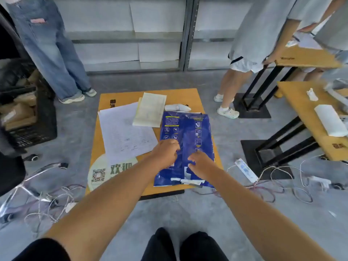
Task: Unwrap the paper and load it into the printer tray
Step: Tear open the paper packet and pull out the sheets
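A ream of paper in a blue wrapper (190,129) lies flat on the right half of a small yellow table (124,96), seam side up. Its near end flap is torn, with white paper showing through. My left hand (166,152) rests on the wrapper left of the centre seam, fingers curled onto the seam edge. My right hand (200,164) sits just right of the seam, fingertips pinching the wrapper's overlap. No printer or printer tray is in view.
Loose written sheets (126,132) and a pale booklet (150,110) cover the table's left and middle. Cables (273,185) and a power strip (245,170) lie on the floor. Two people stand beyond the table; more yellow tables (305,102) stand at right, a black crate (28,119) at left.
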`<state>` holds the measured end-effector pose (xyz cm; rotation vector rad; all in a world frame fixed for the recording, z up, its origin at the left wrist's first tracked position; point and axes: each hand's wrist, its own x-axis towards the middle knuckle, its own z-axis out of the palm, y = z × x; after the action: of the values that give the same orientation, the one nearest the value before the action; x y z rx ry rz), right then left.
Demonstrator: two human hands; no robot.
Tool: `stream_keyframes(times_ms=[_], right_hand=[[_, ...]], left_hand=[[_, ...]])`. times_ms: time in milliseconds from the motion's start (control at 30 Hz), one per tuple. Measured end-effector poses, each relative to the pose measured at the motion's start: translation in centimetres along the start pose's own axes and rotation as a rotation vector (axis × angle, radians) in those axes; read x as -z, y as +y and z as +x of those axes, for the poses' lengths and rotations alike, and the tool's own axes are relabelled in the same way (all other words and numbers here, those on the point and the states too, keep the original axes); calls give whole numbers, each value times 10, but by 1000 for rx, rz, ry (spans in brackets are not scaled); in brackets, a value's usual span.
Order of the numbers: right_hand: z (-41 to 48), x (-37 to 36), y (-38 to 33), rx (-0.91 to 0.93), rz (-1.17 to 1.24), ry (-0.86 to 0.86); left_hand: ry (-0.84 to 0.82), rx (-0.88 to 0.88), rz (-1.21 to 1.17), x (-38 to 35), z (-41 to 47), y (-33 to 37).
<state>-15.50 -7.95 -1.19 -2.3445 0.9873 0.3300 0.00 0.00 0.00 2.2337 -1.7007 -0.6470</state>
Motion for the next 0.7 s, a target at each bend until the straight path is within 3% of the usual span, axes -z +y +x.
stream_keyframes(times_ms=[167,300,500,633,700], right_hand=[[-11,-29,13,-73,-79,12],[-11,-36,8,-26,-170,68],[-24,-52,5,39,-147,169],[-59,-79,10,124,-106,129],[-69,-89,20,79,-61,129]], left_hand=[[-115,36,11,-45,-19,-3],[-19,18,13,-65,-27,-8],[-67,39,92,-85,-32,-10],[-72,135,-20,-90,-32,-3],[-31,229,-159,-89,-27,3]])
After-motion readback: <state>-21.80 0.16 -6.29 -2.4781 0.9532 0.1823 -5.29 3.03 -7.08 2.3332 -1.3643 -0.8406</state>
